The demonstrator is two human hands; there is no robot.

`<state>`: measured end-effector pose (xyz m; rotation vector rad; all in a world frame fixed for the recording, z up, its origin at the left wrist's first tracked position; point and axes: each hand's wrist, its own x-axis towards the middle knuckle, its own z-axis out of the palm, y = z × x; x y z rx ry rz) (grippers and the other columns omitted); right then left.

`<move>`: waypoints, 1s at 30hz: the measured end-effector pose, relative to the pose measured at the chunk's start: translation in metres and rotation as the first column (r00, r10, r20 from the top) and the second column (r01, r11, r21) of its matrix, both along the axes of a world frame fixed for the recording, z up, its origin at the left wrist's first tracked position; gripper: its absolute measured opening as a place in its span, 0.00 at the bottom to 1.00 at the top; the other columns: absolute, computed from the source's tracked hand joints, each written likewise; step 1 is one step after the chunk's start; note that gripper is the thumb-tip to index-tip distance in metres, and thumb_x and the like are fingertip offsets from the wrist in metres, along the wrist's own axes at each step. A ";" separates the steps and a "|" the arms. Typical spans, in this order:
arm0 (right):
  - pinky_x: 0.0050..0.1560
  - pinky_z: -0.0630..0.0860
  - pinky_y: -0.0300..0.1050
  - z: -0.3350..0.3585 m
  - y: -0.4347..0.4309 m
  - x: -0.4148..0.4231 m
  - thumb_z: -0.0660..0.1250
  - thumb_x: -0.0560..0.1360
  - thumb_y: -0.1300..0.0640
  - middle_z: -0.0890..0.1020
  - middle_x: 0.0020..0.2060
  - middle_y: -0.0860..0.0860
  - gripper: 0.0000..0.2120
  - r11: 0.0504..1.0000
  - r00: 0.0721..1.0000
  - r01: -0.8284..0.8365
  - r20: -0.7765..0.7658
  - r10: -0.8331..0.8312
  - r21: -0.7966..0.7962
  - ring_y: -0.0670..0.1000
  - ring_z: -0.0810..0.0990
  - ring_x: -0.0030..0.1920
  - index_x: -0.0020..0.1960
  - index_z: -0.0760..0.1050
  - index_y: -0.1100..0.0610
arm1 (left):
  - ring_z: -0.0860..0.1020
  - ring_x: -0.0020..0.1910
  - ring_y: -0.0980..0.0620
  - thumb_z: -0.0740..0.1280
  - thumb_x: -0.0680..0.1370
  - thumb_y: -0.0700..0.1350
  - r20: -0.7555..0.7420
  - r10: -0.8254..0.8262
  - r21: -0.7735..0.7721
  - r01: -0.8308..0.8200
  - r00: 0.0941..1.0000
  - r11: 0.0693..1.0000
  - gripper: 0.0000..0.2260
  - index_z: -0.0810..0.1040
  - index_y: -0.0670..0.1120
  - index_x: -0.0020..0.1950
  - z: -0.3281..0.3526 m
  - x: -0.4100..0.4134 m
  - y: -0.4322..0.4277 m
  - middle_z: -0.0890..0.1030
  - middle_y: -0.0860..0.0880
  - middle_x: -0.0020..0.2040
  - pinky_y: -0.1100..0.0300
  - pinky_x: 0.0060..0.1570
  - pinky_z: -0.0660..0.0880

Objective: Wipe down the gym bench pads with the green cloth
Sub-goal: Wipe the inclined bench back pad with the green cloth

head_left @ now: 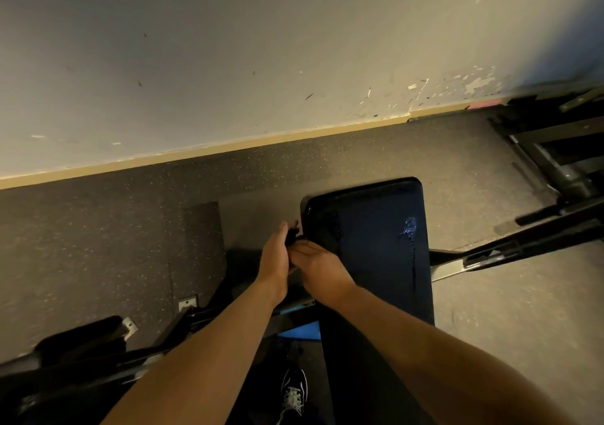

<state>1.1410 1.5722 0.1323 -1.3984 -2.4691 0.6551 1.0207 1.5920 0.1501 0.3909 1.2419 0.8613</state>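
The black gym bench pad [376,248] runs from the bottom centre up toward the wall, and a wet, shiny streak [410,228] lies on its far right part. Both my hands meet just off the pad's left edge near its far end. My left hand [274,261] grips a small dark bunched cloth [292,233], whose green does not show in the dim light. Only a tuft of it sticks out above the fingers. My right hand [318,266] lies against the left one, and its fingers hold the same cloth beside the pad's edge.
A scuffed wall with a tan baseboard [228,145] runs across behind the bench. Black machine frames stand at the right [555,163] and lower left [98,343]. A steel bar [510,251] sticks out right of the pad. My shoe [294,392] is on the rubber floor.
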 end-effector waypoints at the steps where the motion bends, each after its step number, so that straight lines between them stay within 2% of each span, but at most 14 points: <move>1: 0.65 0.76 0.51 0.001 0.002 0.004 0.68 0.70 0.71 0.79 0.63 0.55 0.25 1.000 0.999 0.017 -0.029 -0.017 -0.006 0.56 0.76 0.66 0.66 0.76 0.58 | 0.79 0.59 0.49 0.57 0.84 0.57 0.017 0.007 0.000 -0.007 1.000 1.000 0.14 0.80 0.53 0.57 -0.003 0.000 -0.004 0.82 0.47 0.59 0.51 0.66 0.73; 4: 0.58 0.79 0.48 0.014 0.020 0.015 0.68 0.76 0.64 0.77 0.63 0.52 0.17 0.980 0.985 0.150 -0.102 -0.138 0.129 0.53 0.74 0.65 0.64 0.74 0.55 | 0.76 0.65 0.51 0.57 0.84 0.57 0.064 0.024 0.079 -0.029 0.998 0.996 0.15 0.74 0.55 0.68 -0.006 0.006 -0.010 0.79 0.49 0.65 0.50 0.67 0.71; 6: 0.55 0.79 0.48 0.025 0.032 0.017 0.66 0.78 0.61 0.76 0.60 0.51 0.10 0.940 0.960 0.265 -0.153 -0.236 0.215 0.52 0.72 0.64 0.59 0.76 0.56 | 0.75 0.65 0.53 0.57 0.84 0.55 0.055 0.033 0.142 -0.040 0.998 0.989 0.17 0.66 0.57 0.73 -0.003 0.013 -0.011 0.76 0.50 0.67 0.56 0.61 0.71; 9: 0.60 0.76 0.49 0.036 0.051 0.021 0.66 0.78 0.60 0.77 0.58 0.50 0.08 0.908 0.934 0.345 -0.185 -0.307 0.236 0.50 0.71 0.63 0.57 0.77 0.56 | 0.76 0.59 0.57 0.63 0.83 0.48 -0.054 -0.039 0.202 0.049 0.998 0.978 0.19 0.60 0.58 0.72 0.005 0.025 -0.011 0.75 0.51 0.65 0.67 0.49 0.73; 11: 0.70 0.69 0.51 0.033 0.060 0.030 0.63 0.80 0.60 0.76 0.64 0.52 0.12 0.882 0.912 0.407 -0.163 -0.377 0.237 0.54 0.68 0.70 0.63 0.76 0.56 | 0.76 0.56 0.57 0.66 0.82 0.44 -0.165 -0.082 0.224 0.119 0.983 0.967 0.21 0.60 0.57 0.69 0.004 0.030 -0.010 0.75 0.52 0.61 0.69 0.46 0.74; 14: 0.77 0.55 0.58 0.025 0.063 0.051 0.57 0.82 0.62 0.64 0.76 0.54 0.22 0.841 0.851 0.526 -0.069 -0.521 0.132 0.57 0.54 0.79 0.75 0.66 0.55 | 0.78 0.59 0.52 0.66 0.82 0.45 -0.372 0.004 0.283 0.109 0.928 0.953 0.13 0.67 0.53 0.65 0.000 0.028 0.001 0.77 0.50 0.59 0.63 0.53 0.73; 16: 0.78 0.50 0.59 0.021 0.059 0.062 0.57 0.81 0.64 0.57 0.79 0.53 0.27 0.863 0.865 0.498 0.012 -0.501 0.088 0.54 0.47 0.80 0.79 0.59 0.55 | 0.77 0.58 0.53 0.64 0.83 0.46 -0.374 0.090 0.327 0.041 0.923 0.944 0.13 0.70 0.50 0.67 0.002 0.022 0.019 0.77 0.52 0.58 0.64 0.51 0.72; 18: 0.79 0.48 0.56 0.018 0.056 0.063 0.57 0.80 0.65 0.54 0.80 0.52 0.29 0.877 0.879 0.470 0.042 -0.476 0.094 0.53 0.43 0.80 0.80 0.55 0.54 | 0.76 0.58 0.54 0.62 0.84 0.46 -0.336 0.085 0.317 0.028 0.938 0.948 0.15 0.69 0.50 0.71 0.005 0.017 0.042 0.76 0.52 0.59 0.60 0.55 0.71; 20: 0.79 0.47 0.57 0.015 0.056 0.060 0.57 0.80 0.65 0.53 0.80 0.52 0.31 0.874 0.875 0.472 0.061 -0.481 0.112 0.53 0.42 0.80 0.80 0.54 0.54 | 0.75 0.60 0.51 0.59 0.84 0.48 -0.328 -0.005 0.235 0.087 0.945 0.968 0.18 0.68 0.50 0.74 -0.002 0.020 0.056 0.76 0.49 0.63 0.56 0.58 0.69; 23: 0.79 0.48 0.57 0.010 0.056 0.057 0.58 0.79 0.67 0.53 0.80 0.52 0.32 0.859 0.863 0.492 0.056 -0.503 0.141 0.53 0.42 0.80 0.80 0.53 0.54 | 0.75 0.54 0.48 0.56 0.84 0.54 -0.355 -0.011 0.027 0.022 0.935 0.999 0.20 0.71 0.45 0.72 -0.017 0.028 0.051 0.75 0.43 0.64 0.55 0.55 0.68; 24: 0.79 0.47 0.57 0.010 0.056 0.056 0.58 0.78 0.67 0.53 0.80 0.52 0.33 0.855 0.859 0.500 0.048 -0.510 0.142 0.53 0.42 0.80 0.80 0.53 0.53 | 0.74 0.55 0.47 0.55 0.84 0.55 -0.396 -0.012 -0.001 0.013 0.918 1.000 0.20 0.71 0.47 0.72 -0.021 0.029 0.044 0.73 0.43 0.65 0.52 0.57 0.68; 27: 0.79 0.43 0.55 0.006 0.053 0.052 0.58 0.77 0.69 0.50 0.80 0.51 0.36 0.844 0.849 0.519 0.039 -0.528 0.137 0.51 0.38 0.80 0.81 0.50 0.52 | 0.65 0.70 0.41 0.54 0.84 0.48 -0.560 0.008 0.068 0.036 0.829 0.997 0.18 0.68 0.50 0.74 -0.038 0.041 0.014 0.66 0.46 0.73 0.44 0.70 0.62; 29: 0.79 0.40 0.53 0.005 0.051 0.050 0.59 0.76 0.70 0.48 0.81 0.51 0.38 0.841 0.847 0.519 0.040 -0.530 0.154 0.51 0.37 0.79 0.81 0.49 0.52 | 0.68 0.69 0.43 0.55 0.83 0.40 -0.436 0.138 0.183 -0.062 0.889 0.981 0.13 0.71 0.53 0.64 -0.045 0.052 -0.004 0.69 0.45 0.69 0.46 0.71 0.65; 30: 0.79 0.41 0.53 0.004 0.050 0.050 0.59 0.76 0.70 0.47 0.81 0.51 0.39 0.841 0.848 0.517 0.038 -0.529 0.162 0.51 0.36 0.79 0.81 0.48 0.52 | 0.71 0.68 0.45 0.55 0.82 0.37 -0.365 0.185 0.224 -0.107 0.912 0.969 0.15 0.70 0.56 0.60 -0.042 0.055 -0.010 0.72 0.46 0.66 0.47 0.71 0.67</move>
